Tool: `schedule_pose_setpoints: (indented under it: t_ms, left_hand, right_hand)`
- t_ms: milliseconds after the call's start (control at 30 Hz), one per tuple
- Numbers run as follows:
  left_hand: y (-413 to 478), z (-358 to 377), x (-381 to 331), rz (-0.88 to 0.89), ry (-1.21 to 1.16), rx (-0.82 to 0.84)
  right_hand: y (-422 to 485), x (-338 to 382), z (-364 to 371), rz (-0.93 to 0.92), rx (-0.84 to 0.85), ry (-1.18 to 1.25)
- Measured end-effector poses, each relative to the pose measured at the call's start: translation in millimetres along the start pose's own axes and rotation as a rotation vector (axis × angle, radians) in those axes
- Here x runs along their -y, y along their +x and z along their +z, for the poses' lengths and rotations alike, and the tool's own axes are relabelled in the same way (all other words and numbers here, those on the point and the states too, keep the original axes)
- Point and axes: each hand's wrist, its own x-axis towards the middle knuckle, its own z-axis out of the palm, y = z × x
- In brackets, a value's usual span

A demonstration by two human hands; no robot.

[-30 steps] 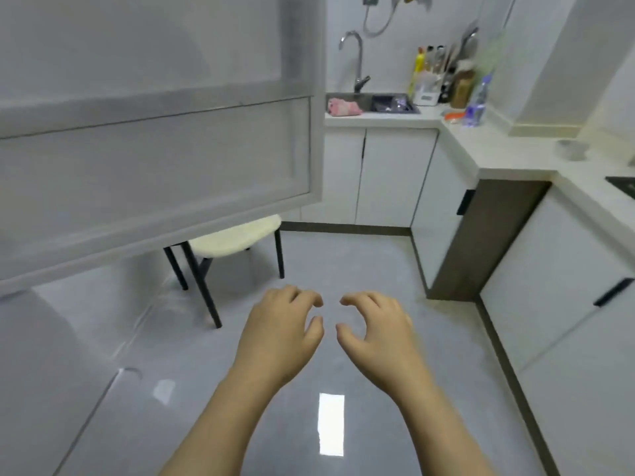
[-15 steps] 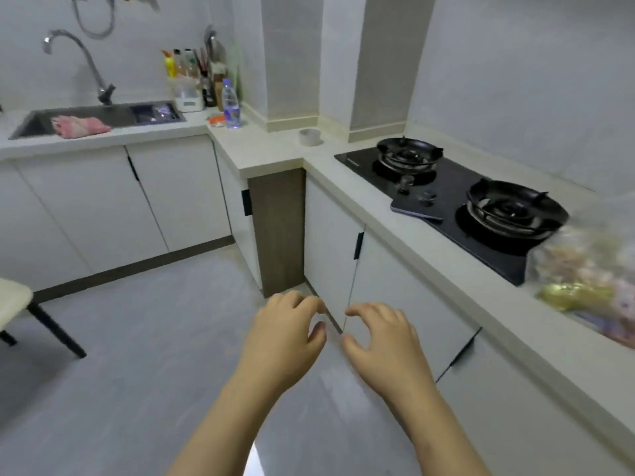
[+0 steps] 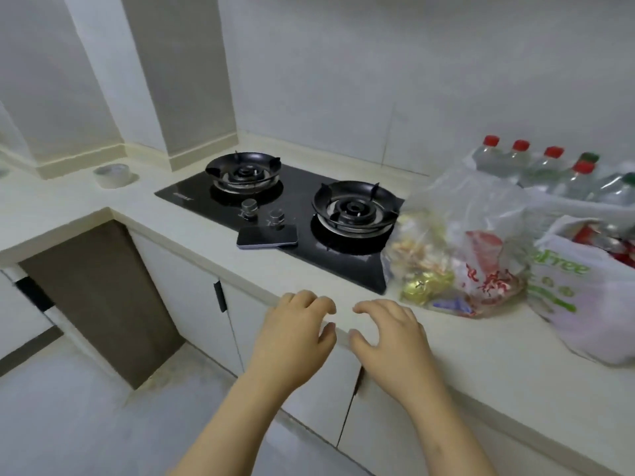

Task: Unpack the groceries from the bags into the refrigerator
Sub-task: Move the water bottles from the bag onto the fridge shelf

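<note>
Turned to the desk [image 3: 481,355], clear bag [image 3: 457,255] beside the stove [image 3: 285,204] now in reach. Left hand [image 3: 295,338], right hand [image 3: 388,341] empty, fingers loosely curled.

Right of the black hob [image 3: 288,214], a clear bag [image 3: 460,249] shows gold and red packets; beyond it, a white bag [image 3: 591,304] carries green lettering.

- I see my left hand [image 3: 292,334] and right hand [image 3: 388,338] side by side over the counter's [image 3: 481,355] near edge, fingers loosely curled, holding nothing.
- To their right, a clear grocery bag [image 3: 457,242] sits just beside a white bag [image 3: 591,304].
- Red-capped bottles [image 3: 536,166] stand far right.
- A phone [image 3: 267,237] lies on the hob's [image 3: 300,199] near edge.
</note>
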Motion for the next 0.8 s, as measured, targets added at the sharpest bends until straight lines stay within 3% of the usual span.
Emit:
schedule_pose_setpoints:
  t_ms: [400, 567, 800]
  left_hand:
    - [171, 12, -39, 0.401, -0.079, -0.036]
    - [208, 14, -72, 0.472, -0.119, 0.016]
    - [253, 17, -122, 0.553, -0.138, -0.043]
  right_hand:
    - [98, -40, -55, 0.251, -0.297, -0.074]
    - [114, -62, -84, 0.303, -0.384, -0.133]
    - [133, -100, -130, 0.309, -0.504, -0.133]
